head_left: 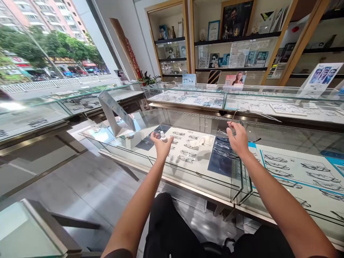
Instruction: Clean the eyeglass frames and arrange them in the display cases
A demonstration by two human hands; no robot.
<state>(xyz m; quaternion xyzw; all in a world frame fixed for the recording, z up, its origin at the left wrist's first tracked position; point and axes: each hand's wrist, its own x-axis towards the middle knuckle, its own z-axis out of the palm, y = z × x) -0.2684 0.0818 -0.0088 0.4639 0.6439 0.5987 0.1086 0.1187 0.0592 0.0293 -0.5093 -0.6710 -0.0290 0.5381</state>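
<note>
Reads HOYA on one poster (237, 19). Has left hand (162, 145) curved around one white bottle (163, 136), cannot tell whether gripping; pinches one glasses frame (234, 116) in right hand (238, 139).

Display-case top (182, 119): clear glass, glossy, reflective. Small bottle (163, 135): plastic by look, smooth. Cloth (205, 140): matt, softly creased. Cabinet frame (187, 36): wood, satin-smooth. Trousers (172, 233): matt fabric. Floor (96, 182): smooth tile, low sheen.
</note>
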